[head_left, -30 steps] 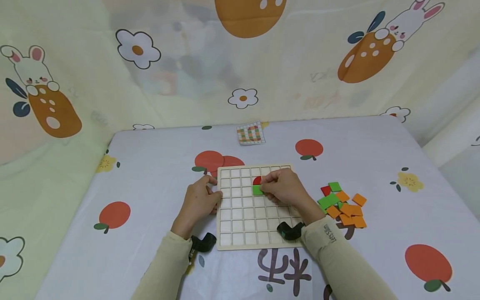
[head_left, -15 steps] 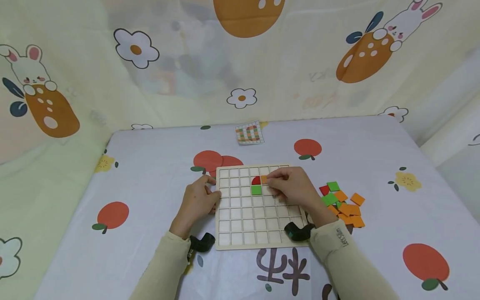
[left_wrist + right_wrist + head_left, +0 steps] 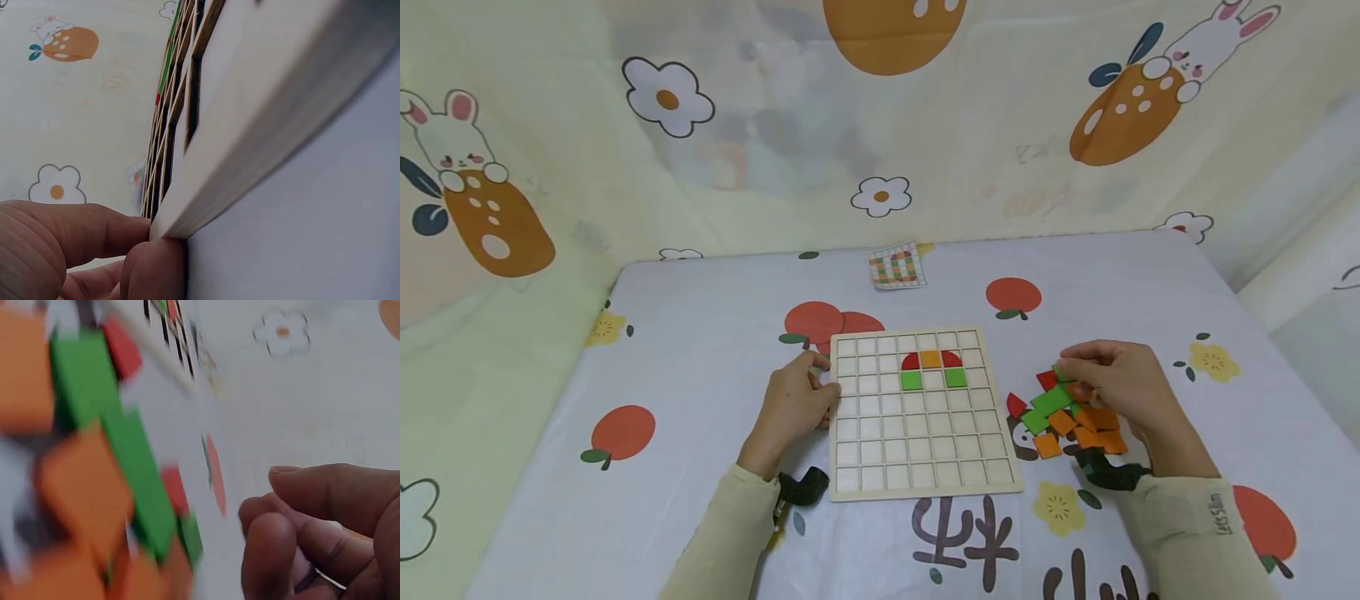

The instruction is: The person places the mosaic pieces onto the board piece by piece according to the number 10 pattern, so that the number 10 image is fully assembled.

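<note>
A pale wooden grid board (image 3: 898, 454) lies on the table. Near its top, an orange square tile (image 3: 930, 359) sits between two red rounded tiles (image 3: 911, 362), with a green square tile (image 3: 912, 380) beneath each red one. My left hand (image 3: 795, 400) pinches the board's left edge between thumb and fingers; the left wrist view shows this grip close up. Over a loose pile of green tiles (image 3: 140, 481), orange tiles (image 3: 87, 487) and red tiles (image 3: 1047, 381) hovers my right hand (image 3: 1123, 387). Its fingers are loosely bent, with a gap and no tile visible between them in the right wrist view.
A small pattern card (image 3: 897, 267) with a coloured grid lies behind the board. A patterned cloth (image 3: 700, 533) covers the table. The printed curtain (image 3: 790, 150) hangs at the back. Black wrist devices (image 3: 805, 486) sit at both cuffs.
My right hand has left the orange tile in the board and moved right to the pile. The red and green tiles it covered now show. The left hand stays at the board's edge.
</note>
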`<state>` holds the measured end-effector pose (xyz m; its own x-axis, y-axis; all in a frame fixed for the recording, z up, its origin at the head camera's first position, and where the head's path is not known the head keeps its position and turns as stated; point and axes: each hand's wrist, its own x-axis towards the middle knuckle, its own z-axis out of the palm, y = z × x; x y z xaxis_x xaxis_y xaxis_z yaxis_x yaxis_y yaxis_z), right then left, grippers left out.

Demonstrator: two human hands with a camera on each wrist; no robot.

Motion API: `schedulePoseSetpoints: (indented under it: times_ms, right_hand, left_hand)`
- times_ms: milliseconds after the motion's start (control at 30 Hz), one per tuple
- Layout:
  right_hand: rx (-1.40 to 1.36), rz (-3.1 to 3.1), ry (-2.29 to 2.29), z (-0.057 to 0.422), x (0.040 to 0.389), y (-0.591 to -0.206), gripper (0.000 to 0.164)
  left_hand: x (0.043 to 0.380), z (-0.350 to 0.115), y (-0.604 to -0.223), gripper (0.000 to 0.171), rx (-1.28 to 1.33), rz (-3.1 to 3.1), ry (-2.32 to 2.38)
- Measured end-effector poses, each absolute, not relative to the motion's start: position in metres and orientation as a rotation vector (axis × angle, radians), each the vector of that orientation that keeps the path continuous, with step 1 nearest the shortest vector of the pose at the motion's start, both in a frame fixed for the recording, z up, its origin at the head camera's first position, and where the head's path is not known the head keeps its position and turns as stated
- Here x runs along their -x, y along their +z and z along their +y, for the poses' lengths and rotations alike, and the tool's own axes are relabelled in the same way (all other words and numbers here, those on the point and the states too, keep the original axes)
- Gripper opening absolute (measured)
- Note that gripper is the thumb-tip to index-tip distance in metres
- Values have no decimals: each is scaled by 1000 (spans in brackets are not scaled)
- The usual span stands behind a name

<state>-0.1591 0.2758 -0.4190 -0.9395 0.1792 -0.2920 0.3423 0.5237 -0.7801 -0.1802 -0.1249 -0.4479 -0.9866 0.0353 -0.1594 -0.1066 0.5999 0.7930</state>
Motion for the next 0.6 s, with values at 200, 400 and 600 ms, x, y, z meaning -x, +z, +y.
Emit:
schedulePoseSetpoints:
  times_ms: [200, 400, 600]
  right_hand:
    - [-562, 2598, -1239, 316, 141, -426, 52]
    - [-636, 2594, -1122, 332, 132, -429, 53]
    - [-647, 2521, -1107, 336, 132, -433, 54]
  left_hand:
    - [179, -125, -447, 29, 65, 2676, 1327]
    - [180, -126, -447, 30, 48, 2690, 1312]
    - [180, -124, -448, 29, 49, 2686, 1322]
